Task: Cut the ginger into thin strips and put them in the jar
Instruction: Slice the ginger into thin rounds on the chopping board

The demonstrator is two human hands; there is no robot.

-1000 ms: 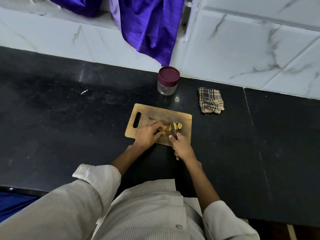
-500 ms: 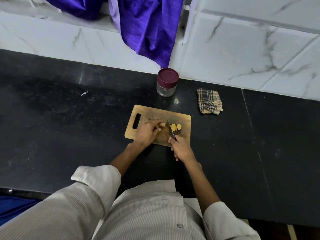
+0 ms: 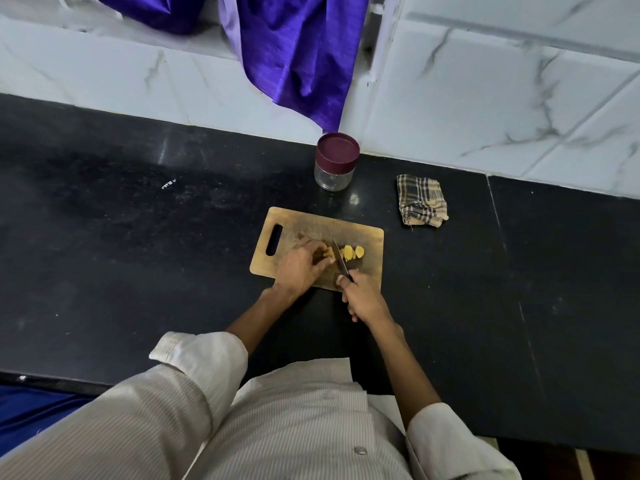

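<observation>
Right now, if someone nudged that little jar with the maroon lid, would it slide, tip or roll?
The jar stands upright on the glossy black counter, so a low push would probably slide it. It looks squat and wide, so tipping seems unlikely. Its body looks clear, glass or plastic, and empty, so likely light; if knocked over, its round wall would probably roll.

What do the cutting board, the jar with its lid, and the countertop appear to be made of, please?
Cutting board: wood or bamboo, matte tan with darker worn patches.
Jar: clear, probably glass, though clear plastic is possible; its maroon lid looks like smooth plastic.
Countertop: polished black stone, likely granite, with faint reflections and a seam.
</observation>
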